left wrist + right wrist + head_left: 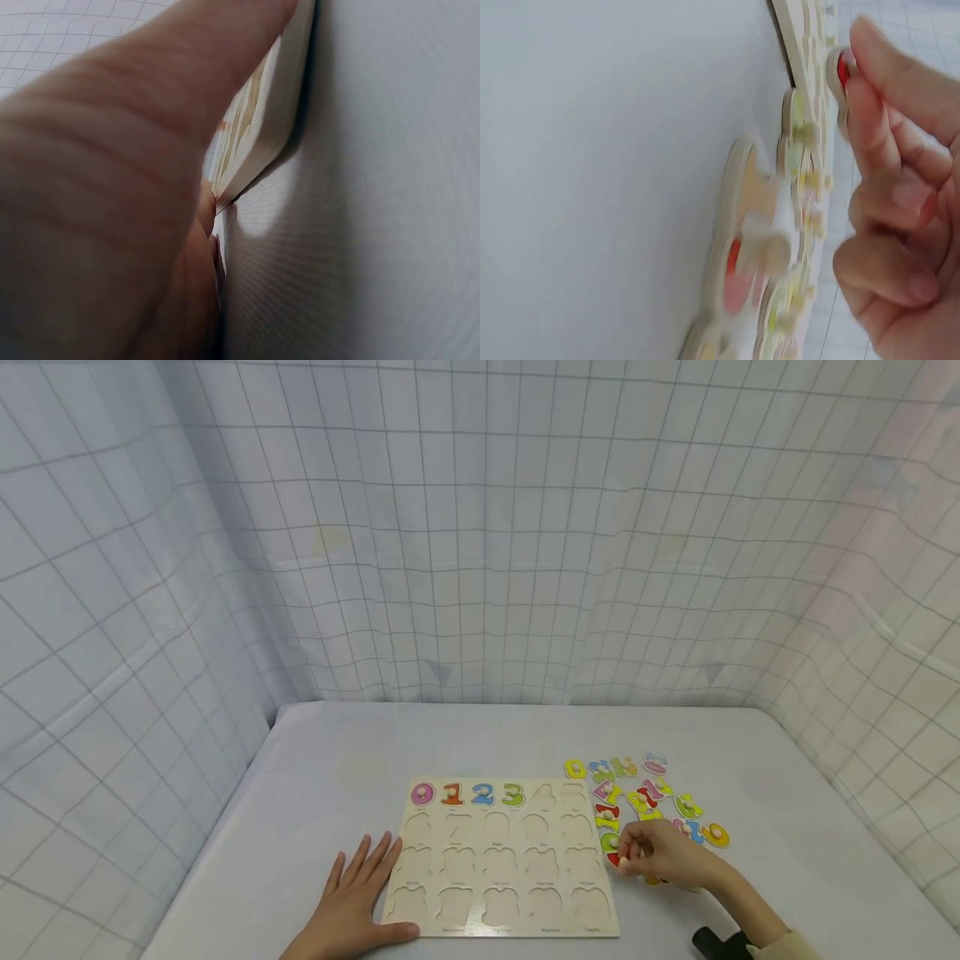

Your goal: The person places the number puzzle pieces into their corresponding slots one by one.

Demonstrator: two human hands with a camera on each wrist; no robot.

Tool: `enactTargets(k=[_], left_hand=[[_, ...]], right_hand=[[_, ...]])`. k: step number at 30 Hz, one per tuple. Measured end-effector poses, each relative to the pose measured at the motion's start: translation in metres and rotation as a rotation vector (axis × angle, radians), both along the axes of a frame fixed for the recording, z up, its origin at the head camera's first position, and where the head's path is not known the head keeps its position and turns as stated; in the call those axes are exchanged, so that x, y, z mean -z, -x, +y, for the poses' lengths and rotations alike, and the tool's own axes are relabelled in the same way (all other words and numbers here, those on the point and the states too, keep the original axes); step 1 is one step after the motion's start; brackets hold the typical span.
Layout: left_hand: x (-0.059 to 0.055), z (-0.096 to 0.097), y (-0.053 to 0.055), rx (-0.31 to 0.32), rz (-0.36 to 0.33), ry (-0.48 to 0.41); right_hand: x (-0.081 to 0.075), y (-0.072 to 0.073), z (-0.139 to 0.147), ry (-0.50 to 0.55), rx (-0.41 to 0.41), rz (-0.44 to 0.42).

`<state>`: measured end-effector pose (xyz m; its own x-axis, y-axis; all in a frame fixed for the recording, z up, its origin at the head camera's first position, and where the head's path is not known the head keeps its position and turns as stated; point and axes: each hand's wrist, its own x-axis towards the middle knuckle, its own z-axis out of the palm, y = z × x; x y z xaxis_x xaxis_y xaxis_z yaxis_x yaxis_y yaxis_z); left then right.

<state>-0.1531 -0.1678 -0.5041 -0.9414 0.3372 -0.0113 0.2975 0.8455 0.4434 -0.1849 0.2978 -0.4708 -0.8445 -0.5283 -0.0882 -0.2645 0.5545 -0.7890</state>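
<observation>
A pale wooden number puzzle board (489,853) lies on the white table. Its top row holds a purple 0 (423,793), a red-orange 1 (453,794), a blue 2 (483,794) and a green 3 (513,794); the other recesses are bare. At the board's left edge rests my left hand (354,902), fingers spread and straight, thumb along the near corner. My right hand (670,852), just right of the board, pinches a puzzle piece (843,73) with red on its face between thumb and index finger. Those fingers hide most of this piece.
Loose number pieces with knobs lie right of the board, among them a yellow 0 (575,768), a green piece (687,806) and an orange-yellow one (716,835). Several stand close around the right hand. A black object (720,943) is by the right wrist. Checked curtains (480,568) surround the table.
</observation>
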Motion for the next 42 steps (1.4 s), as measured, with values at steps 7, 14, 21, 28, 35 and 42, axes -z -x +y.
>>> enactTargets(k=[7, 14, 21, 28, 35, 42], left_hand=[[0.004, 0.003, 0.000, 0.009, -0.024, -0.016], [0.005, 0.005, -0.001, 0.009, -0.037, -0.018], [0.005, -0.001, -0.003, -0.015, -0.025, -0.003], [0.006, -0.002, -0.002, -0.014, -0.034, -0.007], [0.006, -0.001, -0.001, -0.012, -0.040, 0.003], [0.002, 0.000, 0.001, -0.001, -0.006, 0.006]], right_hand=[[0.007, 0.030, -0.042, -0.068, 0.231, 0.224], [0.018, 0.055, -0.079, -0.193, 0.421, 0.302], [0.017, 0.068, -0.100, -0.275, 0.412, 0.341], [0.018, 0.081, -0.107, -0.317, 0.365, 0.309], [0.017, 0.088, -0.114, -0.343, 0.338, 0.254], [0.012, 0.089, -0.118, -0.352, 0.360, 0.240]])
